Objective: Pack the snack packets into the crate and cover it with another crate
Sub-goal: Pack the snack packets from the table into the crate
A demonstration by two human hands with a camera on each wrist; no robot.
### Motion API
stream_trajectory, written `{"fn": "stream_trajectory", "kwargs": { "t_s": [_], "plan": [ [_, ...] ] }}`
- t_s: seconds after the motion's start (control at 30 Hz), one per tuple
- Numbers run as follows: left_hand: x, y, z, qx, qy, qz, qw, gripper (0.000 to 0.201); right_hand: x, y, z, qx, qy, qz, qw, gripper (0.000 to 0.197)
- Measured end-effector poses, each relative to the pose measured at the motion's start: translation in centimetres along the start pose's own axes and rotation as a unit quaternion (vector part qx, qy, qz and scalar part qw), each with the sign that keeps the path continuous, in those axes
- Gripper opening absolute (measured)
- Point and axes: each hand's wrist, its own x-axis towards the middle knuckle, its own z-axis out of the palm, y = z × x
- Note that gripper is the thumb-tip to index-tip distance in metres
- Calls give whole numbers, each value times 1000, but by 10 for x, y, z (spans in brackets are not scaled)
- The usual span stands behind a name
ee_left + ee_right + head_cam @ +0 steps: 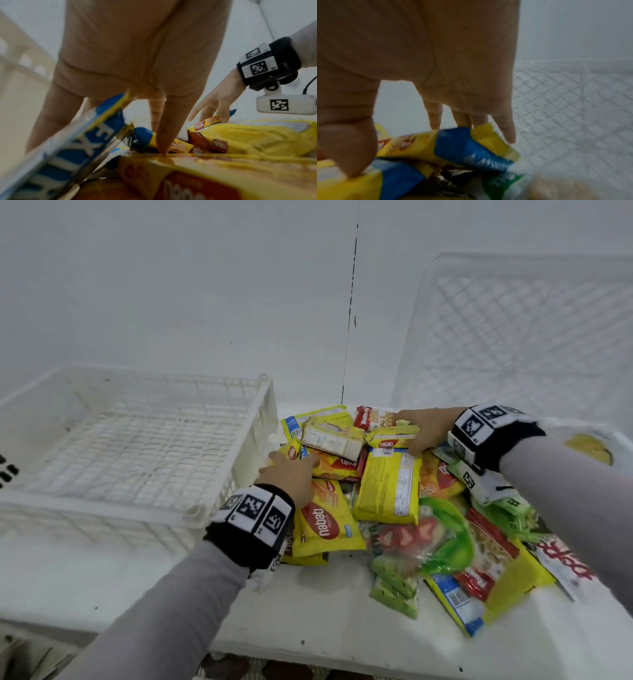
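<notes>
A heap of snack packets [387,484], mostly yellow, with green and red ones, lies on the white table [308,611]. An empty white crate [102,505] stands to its left. A second white crate [531,337] leans on the wall behind the heap and also shows in the right wrist view [573,108]. My left hand [291,470] lies on the heap's left side with straight fingers, one fingertip [164,148] pressing a yellow packet [188,175]. My right hand [424,429] is at the heap's far side, holding a yellow-and-blue wafer packet [453,146] between fingers and thumb [351,148].
A blue-and-white packet [85,142] tilts up beside my left thumb. A white bag with a yellow patch [589,446] lies at the right behind my right arm. The table's front edge runs just below the heap, and bare wall is behind.
</notes>
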Motion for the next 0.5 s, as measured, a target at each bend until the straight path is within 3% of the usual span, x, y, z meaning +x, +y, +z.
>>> {"fn": "stream_trajectory", "kwargs": {
  "t_s": [0.17, 0.3, 0.33, 0.43, 0.5],
  "plan": [
    [15, -6, -3, 44, 10, 35, 998, 52, 6, 20, 6, 16, 104, -6, 994, 79],
    [23, -1, -2, 39, -27, 12, 999, 63, 6, 24, 10, 45, -15, -50, 998, 75],
    [25, 0, -1, 40, -29, 4, 999, 63, 5, 24, 12, 22, -16, -47, 999, 67],
    [31, 1, 4, 68, -7, -2, 998, 61, 6, 30, 20, -134, 99, -23, 986, 52],
    [35, 1, 6, 96, 13, 7, 995, 55, 7, 30, 23, -203, 115, -19, 972, 44]
  ]
}}
